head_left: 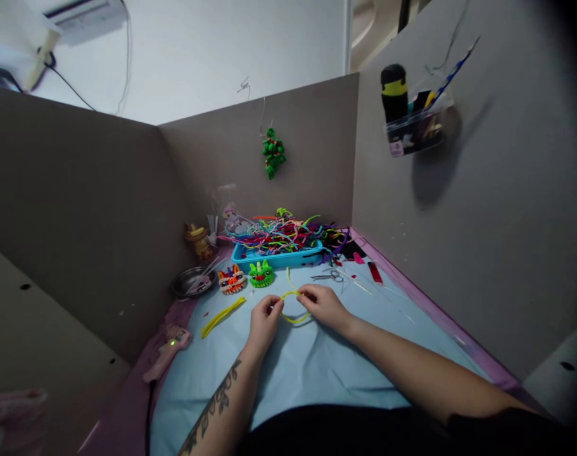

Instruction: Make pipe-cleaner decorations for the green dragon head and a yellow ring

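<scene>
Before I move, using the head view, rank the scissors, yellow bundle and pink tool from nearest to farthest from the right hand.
1. Scissors: just beyond the right hand.
2. Yellow bundle: leftward, past the left hand.
3. Pink tool: farthest left of the three.

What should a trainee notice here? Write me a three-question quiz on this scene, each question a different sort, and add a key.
1. Open question: What do the left hand and the right hand hold between them?
2. True or false: In the picture, the orange figure sits to the left of the green figure next to it.
3. Fill the gap: Many coloured strands are heaped in the ____ tray beyond the hands.

Key:
1. A loop of yellow strand.
2. True.
3. Blue.
</scene>
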`<state>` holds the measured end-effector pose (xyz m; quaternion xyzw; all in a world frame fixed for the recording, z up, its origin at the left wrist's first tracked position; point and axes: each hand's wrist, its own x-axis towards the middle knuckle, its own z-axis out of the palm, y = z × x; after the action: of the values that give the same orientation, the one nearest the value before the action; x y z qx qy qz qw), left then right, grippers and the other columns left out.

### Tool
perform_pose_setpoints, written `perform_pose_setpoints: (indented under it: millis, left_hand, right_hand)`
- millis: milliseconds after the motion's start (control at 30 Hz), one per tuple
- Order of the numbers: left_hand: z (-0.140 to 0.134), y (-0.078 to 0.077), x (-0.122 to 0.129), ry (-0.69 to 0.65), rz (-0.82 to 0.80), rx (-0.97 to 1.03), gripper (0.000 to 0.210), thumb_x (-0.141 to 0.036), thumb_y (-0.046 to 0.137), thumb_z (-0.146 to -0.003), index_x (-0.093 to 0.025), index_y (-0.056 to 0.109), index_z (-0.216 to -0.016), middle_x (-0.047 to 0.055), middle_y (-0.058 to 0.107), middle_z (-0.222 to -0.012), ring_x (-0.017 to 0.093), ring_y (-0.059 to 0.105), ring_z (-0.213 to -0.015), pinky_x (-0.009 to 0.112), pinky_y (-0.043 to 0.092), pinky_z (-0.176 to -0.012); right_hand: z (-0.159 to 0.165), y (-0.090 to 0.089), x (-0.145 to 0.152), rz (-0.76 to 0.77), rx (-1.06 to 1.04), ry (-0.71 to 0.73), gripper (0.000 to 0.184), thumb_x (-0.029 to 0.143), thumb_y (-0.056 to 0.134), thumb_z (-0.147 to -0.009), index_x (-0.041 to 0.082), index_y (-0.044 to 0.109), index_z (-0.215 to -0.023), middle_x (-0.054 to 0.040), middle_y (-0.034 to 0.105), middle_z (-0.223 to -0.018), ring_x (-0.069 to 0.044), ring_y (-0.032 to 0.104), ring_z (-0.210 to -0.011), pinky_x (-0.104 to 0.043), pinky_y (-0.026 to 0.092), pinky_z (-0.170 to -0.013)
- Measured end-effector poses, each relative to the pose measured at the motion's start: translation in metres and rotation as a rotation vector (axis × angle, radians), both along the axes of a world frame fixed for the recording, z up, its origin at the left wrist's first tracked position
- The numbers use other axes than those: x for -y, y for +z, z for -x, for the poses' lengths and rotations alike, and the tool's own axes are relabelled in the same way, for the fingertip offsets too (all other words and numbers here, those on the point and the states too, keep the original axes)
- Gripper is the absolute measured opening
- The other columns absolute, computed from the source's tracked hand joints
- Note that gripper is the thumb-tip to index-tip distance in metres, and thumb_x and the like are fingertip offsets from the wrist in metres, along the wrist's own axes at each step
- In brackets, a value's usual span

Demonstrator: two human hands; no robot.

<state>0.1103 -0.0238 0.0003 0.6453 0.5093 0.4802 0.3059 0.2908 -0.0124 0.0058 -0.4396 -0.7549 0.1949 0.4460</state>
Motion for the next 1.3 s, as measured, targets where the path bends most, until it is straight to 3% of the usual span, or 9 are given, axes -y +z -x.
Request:
perform_pose_setpoints:
  millis: [167, 267, 567, 700, 800, 1033, 1300]
  left_hand:
    - [0.001, 0.002, 0.0, 0.038, 0.003, 0.019, 0.026, -0.035, 0.051, -0.077, -0.015, 0.065, -0.086, 0.004, 0.065, -0.075, 0.015, 0.056, -0.067, 0.024, 0.042, -0.063]
    - [0.001, 0.004, 0.001, 0.07, 0.004, -0.01, 0.028, -0.035, 0.05, -0.077, -0.014, 0.064, -0.09, 0.005, 0.065, -0.081, 0.013, 0.052, -0.061, 0.024, 0.041, -0.061]
    - [-0.003, 0.008, 0.006, 0.018, 0.035, -0.075, 0.022, -0.033, 0.058, -0.068, -0.014, 0.065, -0.077, 0.002, 0.063, -0.07, 0.01, 0.045, -0.054, 0.022, 0.038, -0.054]
    - [-0.003, 0.008, 0.004, 0.044, 0.052, -0.103, 0.022, -0.035, 0.055, -0.069, -0.014, 0.061, -0.066, -0.002, 0.053, -0.054, 0.01, 0.043, -0.051, 0.022, 0.034, -0.052]
    - [-0.002, 0.008, 0.003, 0.038, 0.066, -0.075, 0.023, -0.036, 0.055, -0.069, -0.015, 0.059, -0.064, -0.003, 0.05, -0.052, 0.011, 0.042, -0.05, 0.022, 0.033, -0.051]
    - [0.002, 0.002, 0.0, 0.024, 0.048, -0.057, 0.023, -0.036, 0.055, -0.071, -0.015, 0.059, -0.066, -0.002, 0.052, -0.056, 0.011, 0.044, -0.053, 0.022, 0.035, -0.054]
    - [0.002, 0.0, -0.002, -0.013, 0.036, -0.026, 0.026, -0.039, 0.053, -0.075, -0.014, 0.062, -0.072, 0.001, 0.059, -0.063, 0.013, 0.05, -0.059, 0.023, 0.039, -0.059]
  right_hand:
    - [-0.001, -0.002, -0.002, 0.05, -0.027, -0.051, 0.018, 0.021, 0.049, -0.075, 0.016, 0.057, -0.06, 0.0019, 0.053, -0.056, -0.011, 0.048, -0.055, -0.021, 0.033, -0.055]
    - [-0.001, -0.002, -0.002, 0.073, -0.042, -0.078, 0.017, 0.02, 0.049, -0.073, 0.016, 0.054, -0.058, 0.0028, 0.051, -0.054, -0.01, 0.046, -0.053, -0.021, 0.032, -0.053]
    - [0.001, -0.002, 0.0, 0.092, -0.069, -0.088, 0.018, 0.025, 0.05, -0.074, 0.016, 0.055, -0.059, 0.0026, 0.052, -0.054, -0.011, 0.046, -0.053, -0.021, 0.033, -0.054]
    - [0.001, -0.002, -0.005, 0.245, -0.191, 0.001, 0.032, 0.039, 0.048, -0.078, 0.015, 0.058, -0.059, 0.0011, 0.052, -0.051, -0.011, 0.045, -0.05, -0.022, 0.034, -0.051]
    - [-0.001, -0.003, -0.01, 0.391, -0.334, 0.03, 0.039, 0.046, 0.045, -0.078, 0.012, 0.063, -0.072, 0.0001, 0.054, -0.054, -0.011, 0.045, -0.048, -0.022, 0.036, -0.048]
    - [0.0, -0.008, -0.013, 0.352, -0.322, 0.155, 0.024, 0.036, 0.057, -0.071, 0.012, 0.062, -0.07, 0.0, 0.057, -0.062, -0.012, 0.049, -0.059, -0.023, 0.039, -0.058]
    - [-0.001, -0.009, -0.015, 0.382, -0.38, 0.088, 0.016, 0.027, 0.058, -0.066, 0.014, 0.056, -0.058, 0.0037, 0.051, -0.053, -0.01, 0.045, -0.053, -0.022, 0.035, -0.055]
